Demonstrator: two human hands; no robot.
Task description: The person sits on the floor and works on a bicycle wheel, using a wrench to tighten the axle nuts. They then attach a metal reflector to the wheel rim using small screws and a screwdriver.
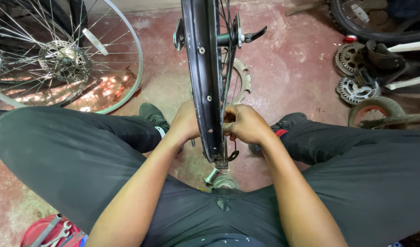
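Between both hands (219, 123), glossy black rim (201, 68)

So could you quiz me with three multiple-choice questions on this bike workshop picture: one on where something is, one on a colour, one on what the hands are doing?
1. Where does the silver-rimmed spoked wheel with a disc rotor lie?
A. upper left, on the floor
B. on the person's lap
C. hung on a wall

2. What colour is the round tub holding spanners at lower left?
A. blue
B. red
C. white

3. How do the left hand and right hand stand to the upright black bicycle rim?
A. both far from it
B. only one touches it
C. one on each side, right fingers curled at the spokes

Answers: 1 A, it lies flat on the worn red floor beside the left leg; 2 B, its rim shows red; 3 C, the rim stands between both hands.
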